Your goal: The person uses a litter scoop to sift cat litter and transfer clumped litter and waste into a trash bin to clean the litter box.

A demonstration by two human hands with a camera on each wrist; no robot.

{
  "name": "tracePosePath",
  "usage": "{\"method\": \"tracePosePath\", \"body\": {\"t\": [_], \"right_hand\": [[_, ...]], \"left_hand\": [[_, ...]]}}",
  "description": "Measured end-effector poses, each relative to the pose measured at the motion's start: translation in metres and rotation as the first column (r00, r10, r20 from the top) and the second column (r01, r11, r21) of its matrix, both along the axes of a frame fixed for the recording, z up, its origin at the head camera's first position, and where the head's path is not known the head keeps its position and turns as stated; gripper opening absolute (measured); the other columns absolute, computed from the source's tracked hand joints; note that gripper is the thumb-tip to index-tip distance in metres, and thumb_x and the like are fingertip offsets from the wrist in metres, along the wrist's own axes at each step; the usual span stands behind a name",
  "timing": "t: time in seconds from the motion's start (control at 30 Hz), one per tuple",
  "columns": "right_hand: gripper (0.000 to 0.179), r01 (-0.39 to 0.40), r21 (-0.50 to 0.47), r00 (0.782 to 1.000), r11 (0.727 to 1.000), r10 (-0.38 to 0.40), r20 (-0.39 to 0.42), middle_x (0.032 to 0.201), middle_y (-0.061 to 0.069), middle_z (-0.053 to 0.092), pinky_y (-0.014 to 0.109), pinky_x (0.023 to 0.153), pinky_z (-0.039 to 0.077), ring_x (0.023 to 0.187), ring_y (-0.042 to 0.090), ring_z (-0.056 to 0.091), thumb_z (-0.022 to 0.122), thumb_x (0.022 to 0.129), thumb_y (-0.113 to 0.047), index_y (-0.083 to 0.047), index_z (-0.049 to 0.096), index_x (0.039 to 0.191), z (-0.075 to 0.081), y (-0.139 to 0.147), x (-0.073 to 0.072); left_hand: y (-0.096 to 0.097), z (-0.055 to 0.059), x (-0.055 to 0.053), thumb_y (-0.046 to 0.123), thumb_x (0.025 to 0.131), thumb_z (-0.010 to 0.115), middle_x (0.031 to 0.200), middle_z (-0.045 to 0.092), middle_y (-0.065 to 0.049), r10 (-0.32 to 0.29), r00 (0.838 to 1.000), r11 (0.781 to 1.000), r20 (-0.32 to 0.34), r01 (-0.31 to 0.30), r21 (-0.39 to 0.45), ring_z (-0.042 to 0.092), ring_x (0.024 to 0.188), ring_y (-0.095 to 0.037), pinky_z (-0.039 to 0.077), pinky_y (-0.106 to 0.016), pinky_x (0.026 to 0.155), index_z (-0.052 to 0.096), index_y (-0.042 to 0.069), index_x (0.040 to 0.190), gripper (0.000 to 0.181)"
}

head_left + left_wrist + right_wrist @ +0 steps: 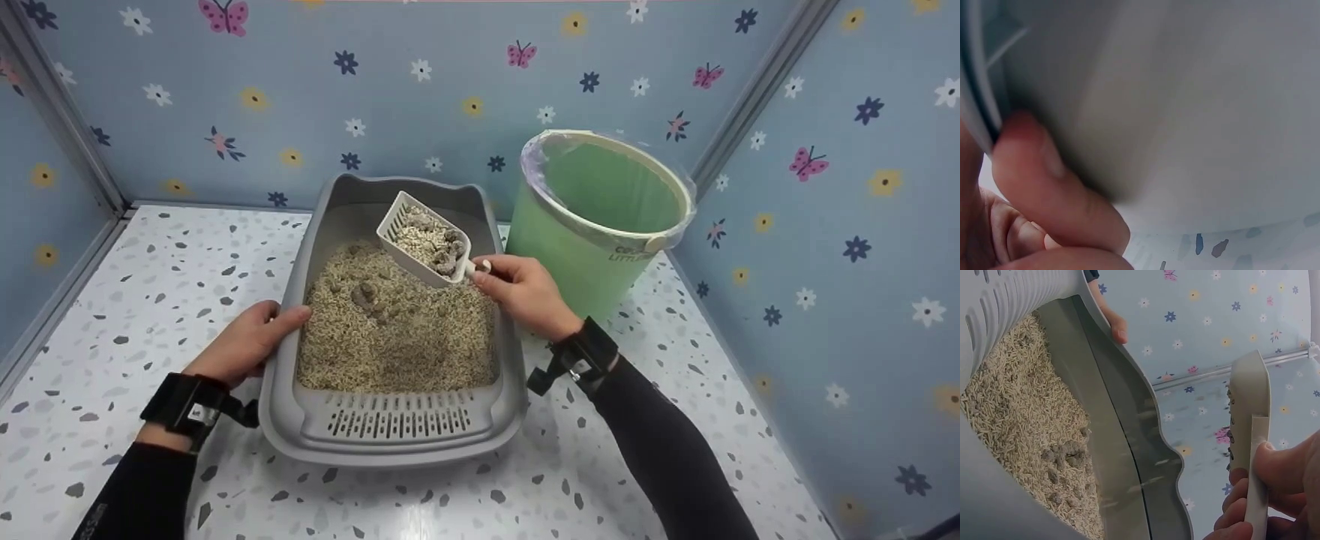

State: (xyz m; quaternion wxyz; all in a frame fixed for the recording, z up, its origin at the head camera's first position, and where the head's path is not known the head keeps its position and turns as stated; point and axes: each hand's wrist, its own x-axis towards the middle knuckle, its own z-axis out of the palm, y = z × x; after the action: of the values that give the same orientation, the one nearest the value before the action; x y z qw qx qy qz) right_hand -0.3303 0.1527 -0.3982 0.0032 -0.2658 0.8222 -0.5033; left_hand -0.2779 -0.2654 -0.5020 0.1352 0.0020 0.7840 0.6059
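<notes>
A grey litter box (pixel 281 420) stands on the floor with pelleted litter (pixel 420 345) in it. A dark clump (pixel 366 298) lies on the litter. My left hand (pixel 251 341) grips the box's left rim, thumb on top; in the left wrist view, curled fingers (pixel 1044 185) are under the rim against the outer wall. My right hand (pixel 525 292) holds a white litter scoop (pixel 412 262) by its handle over the box. Litter and several brown-grey clumps (pixel 448 255) fill the scoop. The right wrist view shows blurred bits falling below the slotted scoop (pixel 1252 394).
A green bin (pixel 555 247) with a clear liner over its rim stands close to the box, at the right. Behind and on both sides rise blue flowered wall panels (pixel 300 82). Speckled white flooring (pixel 135 277) lies around the box.
</notes>
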Motion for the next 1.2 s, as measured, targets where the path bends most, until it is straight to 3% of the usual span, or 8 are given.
{"method": "tracePosePath", "body": {"t": [0.27, 0.4, 0.53, 0.8, 1.0, 1.2], "right_hand": [[0.026, -0.003, -0.006, 1.000, 1.000, 0.002, -0.020, 0.091, -0.003, 0.069, 0.025, 0.073, 0.051, 0.081, 0.012, 0.059, 0.073, 0.108, -0.013, 0.000, 0.079, 0.129, 0.001, -0.002, 0.000], [0.025, -0.001, 0.014, 1.000, 1.000, 0.001, -0.019, 0.092, -0.002, 0.069, 0.027, 0.074, 0.051, 0.082, 0.013, 0.059, 0.072, 0.109, -0.015, -0.003, 0.080, 0.129, 0.002, -0.002, 0.000], [0.021, 0.002, 0.069, 0.999, 0.998, 0.001, -0.035, 0.090, -0.003, 0.069, 0.029, 0.074, 0.050, 0.080, 0.013, 0.058, 0.073, 0.109, -0.017, -0.006, 0.081, 0.125, 0.007, 0.000, 0.000], [0.014, 0.023, 0.242, 0.998, 0.970, -0.009, -0.061, 0.079, -0.008, 0.059, 0.029, 0.067, 0.043, 0.072, 0.011, 0.050, 0.074, 0.109, -0.019, -0.009, 0.084, 0.112, 0.026, 0.005, -0.005], [0.017, 0.006, 0.438, 0.999, 0.899, 0.017, -0.049, 0.073, -0.007, 0.053, 0.030, 0.062, 0.043, 0.065, 0.010, 0.047, 0.075, 0.109, -0.024, -0.011, 0.080, 0.099, 0.049, 0.004, -0.007], [0.025, 0.005, 0.636, 0.997, 0.771, 0.045, -0.063, 0.072, -0.006, 0.055, 0.033, 0.065, 0.045, 0.066, 0.013, 0.051, 0.074, 0.110, -0.029, -0.009, 0.077, 0.095, 0.070, 0.001, -0.009]], "left_hand": [[0.000, -0.001, -0.002, 0.056, 0.114, 0.058, 0.115, 0.061, -0.020, -0.004, 1.000, 1.000, -0.005, 0.004, 0.006, 0.074, 0.086, -0.026, 0.069, -0.043, 0.072, 0.046, -0.004, 0.134, 0.064], [0.001, 0.000, 0.000, 0.056, 0.114, 0.059, 0.105, 0.061, -0.016, -0.002, 1.000, 1.000, -0.019, 0.002, -0.005, 0.065, 0.070, -0.016, 0.062, -0.034, 0.057, 0.047, -0.005, 0.130, 0.064], [0.001, 0.000, 0.000, 0.057, 0.114, 0.059, 0.101, 0.060, -0.013, 0.002, 1.000, 1.000, -0.024, -0.002, -0.015, 0.059, 0.064, -0.013, 0.056, -0.031, 0.051, 0.047, -0.004, 0.127, 0.063], [0.000, 0.000, 0.000, 0.056, 0.114, 0.058, 0.105, 0.059, -0.014, 0.006, 1.000, 1.000, -0.014, -0.006, -0.018, 0.069, 0.077, -0.020, 0.066, -0.039, 0.064, 0.047, -0.003, 0.130, 0.062], [0.000, 0.001, 0.001, 0.057, 0.114, 0.058, 0.106, 0.059, -0.014, 0.002, 1.000, 1.000, -0.015, -0.002, -0.012, 0.070, 0.079, -0.022, 0.067, -0.040, 0.066, 0.047, -0.003, 0.128, 0.062], [0.000, 0.000, -0.001, 0.057, 0.114, 0.057, 0.105, 0.057, -0.013, -0.004, 1.000, 1.000, -0.015, 0.004, -0.025, 0.066, 0.078, -0.021, 0.065, -0.039, 0.065, 0.048, -0.001, 0.127, 0.061]]}}
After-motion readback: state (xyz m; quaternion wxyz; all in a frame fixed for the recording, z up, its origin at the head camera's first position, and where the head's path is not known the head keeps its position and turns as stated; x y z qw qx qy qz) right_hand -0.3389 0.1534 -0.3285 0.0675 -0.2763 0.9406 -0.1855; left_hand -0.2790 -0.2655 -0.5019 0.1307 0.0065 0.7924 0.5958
